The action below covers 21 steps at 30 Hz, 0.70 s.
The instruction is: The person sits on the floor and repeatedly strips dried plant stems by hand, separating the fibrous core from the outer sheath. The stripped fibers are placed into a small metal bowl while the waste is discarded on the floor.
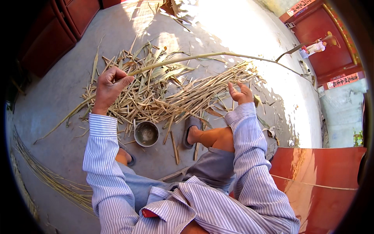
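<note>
Striped shirt (222, 202) sits below left grip (110, 86) pinching a long stalk (175, 61)

Grey floor (58, 105) under patchy sunlight (233, 33), red door (337, 58) beside pale wall (344, 105).

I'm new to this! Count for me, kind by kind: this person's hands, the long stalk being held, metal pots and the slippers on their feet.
Hands: 2 (left hand, right hand)
Held long stalk: 1
Metal pot: 1
Slippers: 2
Total: 6
</note>
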Available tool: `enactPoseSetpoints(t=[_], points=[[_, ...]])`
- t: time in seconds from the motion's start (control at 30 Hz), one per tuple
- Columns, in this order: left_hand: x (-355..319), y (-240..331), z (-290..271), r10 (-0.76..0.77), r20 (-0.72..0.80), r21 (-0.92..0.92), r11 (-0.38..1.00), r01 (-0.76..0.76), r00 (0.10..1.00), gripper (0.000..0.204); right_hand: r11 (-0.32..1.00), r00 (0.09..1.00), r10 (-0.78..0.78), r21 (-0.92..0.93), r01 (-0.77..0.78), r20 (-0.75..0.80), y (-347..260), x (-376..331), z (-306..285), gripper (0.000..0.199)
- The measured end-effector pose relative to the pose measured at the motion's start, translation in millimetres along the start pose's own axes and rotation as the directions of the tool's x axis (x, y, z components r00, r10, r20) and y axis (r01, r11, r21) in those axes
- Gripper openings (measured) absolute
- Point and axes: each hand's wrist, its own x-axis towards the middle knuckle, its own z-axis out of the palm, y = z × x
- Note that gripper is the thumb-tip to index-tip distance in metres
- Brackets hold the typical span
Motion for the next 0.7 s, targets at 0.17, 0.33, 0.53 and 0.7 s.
enactPoseSetpoints(t=[0.17, 0.33, 0.53, 0.7], points=[[-3.1, -1.5, 4.0, -0.028, 0.009, -0.002, 1.0, 0.028, 1.0, 0.021, 0.908, 0.594, -0.018, -0.235, 0.346, 0.804, 38.8, -105.0, 62.6, 0.04], [-1.7, 4.2, 3.5, -0.021, 0.123, 0.085, 0.996, 0.011, 0.992, 0.021, 0.869, 0.593, -0.164, -0.169, 0.465, 0.789, 66.1, -124.7, 82.4, 0.025], [-0.6, 41.9, 39.4, 0.018, 0.23, 0.172, 0.983, -0.059, 0.973, 0.025, 0.875, 0.491, 0.091, -0.304, 0.376, 0.866, 111.8, -159.5, 95.4, 0.023], [-8.7, 30.2, 51.0, -0.079, 0.17, 0.047, 0.996, 0.072, 0.982, 0.019, 0.832, 0.545, 0.113, -0.379, 0.405, 0.831, 115.9, -160.4, 96.5, 0.019]])
